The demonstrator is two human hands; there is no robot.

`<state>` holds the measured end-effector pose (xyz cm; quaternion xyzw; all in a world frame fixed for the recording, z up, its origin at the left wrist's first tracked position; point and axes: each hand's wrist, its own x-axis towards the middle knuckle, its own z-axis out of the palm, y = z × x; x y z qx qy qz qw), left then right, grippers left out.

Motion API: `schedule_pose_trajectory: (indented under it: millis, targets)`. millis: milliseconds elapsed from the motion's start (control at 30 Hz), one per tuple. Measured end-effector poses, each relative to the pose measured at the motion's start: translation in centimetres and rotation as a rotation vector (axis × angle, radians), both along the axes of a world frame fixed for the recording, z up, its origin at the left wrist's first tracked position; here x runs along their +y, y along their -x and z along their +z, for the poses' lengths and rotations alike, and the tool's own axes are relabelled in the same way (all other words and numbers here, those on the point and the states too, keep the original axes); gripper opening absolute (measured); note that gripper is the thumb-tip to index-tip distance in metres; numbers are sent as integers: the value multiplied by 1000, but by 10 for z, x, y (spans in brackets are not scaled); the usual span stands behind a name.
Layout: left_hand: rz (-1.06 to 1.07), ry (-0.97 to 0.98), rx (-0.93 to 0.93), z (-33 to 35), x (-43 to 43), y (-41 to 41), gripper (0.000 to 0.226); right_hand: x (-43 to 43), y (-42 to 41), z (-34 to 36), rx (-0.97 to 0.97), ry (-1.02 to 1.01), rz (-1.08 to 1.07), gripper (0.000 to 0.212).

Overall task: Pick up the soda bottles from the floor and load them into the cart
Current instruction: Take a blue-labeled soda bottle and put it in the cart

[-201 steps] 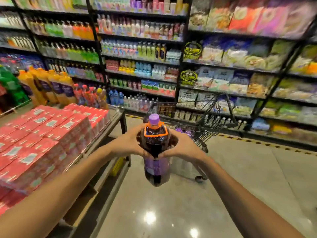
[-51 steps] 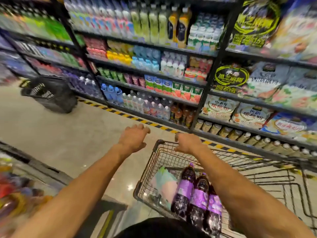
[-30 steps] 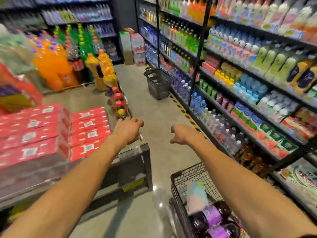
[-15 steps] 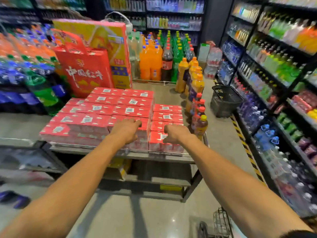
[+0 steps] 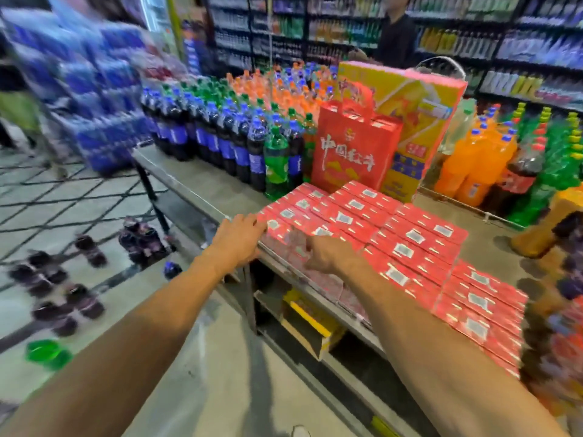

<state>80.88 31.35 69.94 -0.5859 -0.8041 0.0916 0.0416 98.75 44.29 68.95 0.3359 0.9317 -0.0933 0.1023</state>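
Head view: soda bottles are dark with purple labels, scattered on the floor off the left end of the display table. Heavy motion blur, so count and upright vs lying are unclear. Left hand is empty, fingers straight, at the table's front edge. Right hand is empty, loosely curled, over the red cartons; its fingertips are hidden.

Definitely a supermarket drinks section: back-wall shelves crammed with bottles, a metal tabletop carrying rows of big soda bottles, red cartons stacked at its near edge, plus gift boxes.
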Motion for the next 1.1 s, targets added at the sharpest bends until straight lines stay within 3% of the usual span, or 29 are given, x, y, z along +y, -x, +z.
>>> schedule_pose_trajectory:
  millis: [267,433,500,633,767,1100]
  targets:
    - [383,14,-69,-6,-43,105,58,6,149,-7,58,114,365,42]
    - [616,35,-118,-15,-77,147,50,10,238,-59,-20,105,473,54]
    - [686,49,-114,-21,-89,161,51,-3,251,-44,-24,130,524,59]
    - [749,63,-117,-30,-110,197,54,-9,305,-44,-61,154,592,37]
    - [803,74,-132,-40,-127,248,55,-19,368,-44,-24,104,643,29]
    - [788,37,-167,-47,-137,385,50,-24,476,-33,-24,14,604,40]
